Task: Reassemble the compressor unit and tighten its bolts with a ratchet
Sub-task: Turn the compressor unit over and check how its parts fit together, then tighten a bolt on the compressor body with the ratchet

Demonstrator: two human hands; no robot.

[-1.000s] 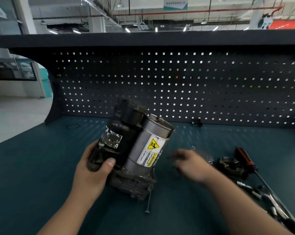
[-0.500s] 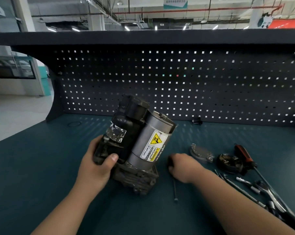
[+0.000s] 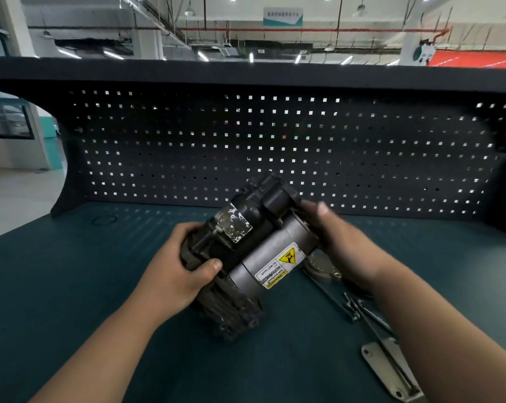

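While left hand (image 3: 176, 274) grips compressor (image 3: 257, 257), right hand (image 3: 341, 242) seemingly clasps it.

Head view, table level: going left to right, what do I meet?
Thin ring → left hand gripping the compressor unit → right hand at its far end → flat metal bracket. The bolts and round plate overlap the right hand, so omitted.

A dark pegboard (image 3: 275, 146) stands along the workbench's (image 3: 57, 286) far edge. A thin black ring (image 3: 104, 219) lies near its far-left corner.
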